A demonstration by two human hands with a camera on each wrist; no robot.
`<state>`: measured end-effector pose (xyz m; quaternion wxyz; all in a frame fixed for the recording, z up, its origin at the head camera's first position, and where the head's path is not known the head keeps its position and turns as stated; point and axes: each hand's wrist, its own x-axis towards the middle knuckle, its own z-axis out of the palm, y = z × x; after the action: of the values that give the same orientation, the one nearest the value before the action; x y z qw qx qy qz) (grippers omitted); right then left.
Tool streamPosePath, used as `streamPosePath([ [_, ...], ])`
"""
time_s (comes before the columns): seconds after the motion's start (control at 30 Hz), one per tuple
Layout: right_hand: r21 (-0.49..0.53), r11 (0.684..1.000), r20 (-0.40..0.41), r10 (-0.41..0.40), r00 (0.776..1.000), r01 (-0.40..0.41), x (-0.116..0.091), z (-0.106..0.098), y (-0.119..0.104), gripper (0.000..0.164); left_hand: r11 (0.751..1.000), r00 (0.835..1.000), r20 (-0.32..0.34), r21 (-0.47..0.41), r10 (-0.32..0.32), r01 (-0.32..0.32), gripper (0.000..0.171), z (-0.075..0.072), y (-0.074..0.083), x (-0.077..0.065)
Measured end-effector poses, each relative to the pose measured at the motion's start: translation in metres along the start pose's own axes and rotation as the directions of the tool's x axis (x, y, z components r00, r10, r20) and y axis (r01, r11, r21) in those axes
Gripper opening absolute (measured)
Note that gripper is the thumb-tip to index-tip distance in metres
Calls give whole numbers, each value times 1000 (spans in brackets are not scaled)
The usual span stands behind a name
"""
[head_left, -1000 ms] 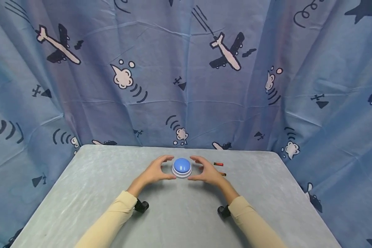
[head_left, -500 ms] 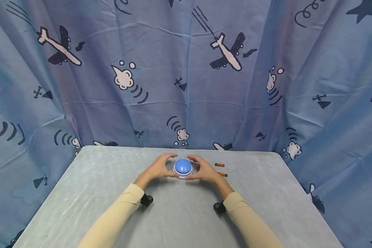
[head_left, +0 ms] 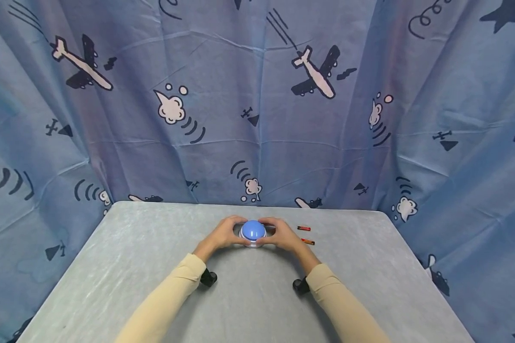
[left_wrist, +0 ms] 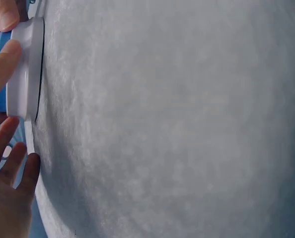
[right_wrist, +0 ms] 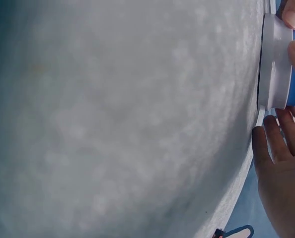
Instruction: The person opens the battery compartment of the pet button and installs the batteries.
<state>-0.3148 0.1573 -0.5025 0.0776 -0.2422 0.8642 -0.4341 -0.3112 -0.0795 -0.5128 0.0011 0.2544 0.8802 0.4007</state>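
A round push button with a blue dome [head_left: 253, 229] and white base [left_wrist: 26, 72] sits on the table, toward the far side. My left hand [head_left: 224, 233] curves around its left side, thumb at the near edge and fingers toward the back. From the right, my right hand [head_left: 284, 235] holds it in a mirrored way. Both thumbs lie against the front of the button, close to each other, as the left wrist view shows. The far fingertips are partly hidden in the head view.
Two small red-and-black batteries lie right of my right hand: one farther back [head_left: 303, 228], one nearer [head_left: 308, 241]. The grey-white table [head_left: 257, 305] ends just behind the button. A blue curtain [head_left: 223, 95] with printed planes hangs behind it.
Both hands have moved inward from either side, from a gap around the push button to contact with it. The button and batteries stay in place on the table.
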Motion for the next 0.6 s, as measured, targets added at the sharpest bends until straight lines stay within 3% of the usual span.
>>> streamPosePath([
  [0.33,65,996,-42,-60,997,62,-1,-1,6,66,998,998,-55,-56,-6,3,66,2,1,0],
  [0.6,72,993,-52,-89,995,92,-11,-4,-2,66,990,995,-91,-131,33,-45,62,1,8,-11],
])
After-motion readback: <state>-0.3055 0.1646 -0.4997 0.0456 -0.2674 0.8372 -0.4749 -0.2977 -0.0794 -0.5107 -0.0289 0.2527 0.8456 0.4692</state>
